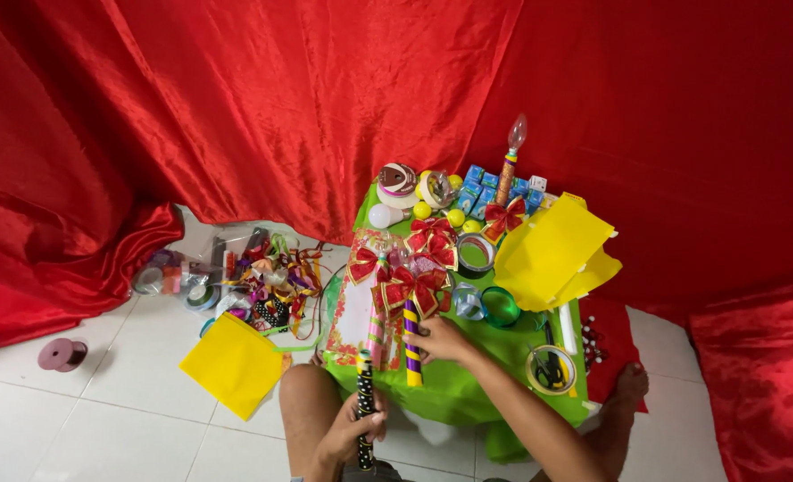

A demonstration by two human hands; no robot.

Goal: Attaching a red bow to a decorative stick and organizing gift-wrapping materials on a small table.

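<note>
Two hands (353,430) (441,339) at crowded table edge (432,393)

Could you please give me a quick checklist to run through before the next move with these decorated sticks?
1. Left hand grips the black dotted stick: ok.
2. Right hand rests on the purple-and-yellow striped stick: ok.
3. Red bow sits at the striped stick's top: ok; whether it is fastened: cannot tell.
4. Scissors lie inside the tape roll, within reach: ok.
5. Green table space around the hands is crowded: not ok.
</note>
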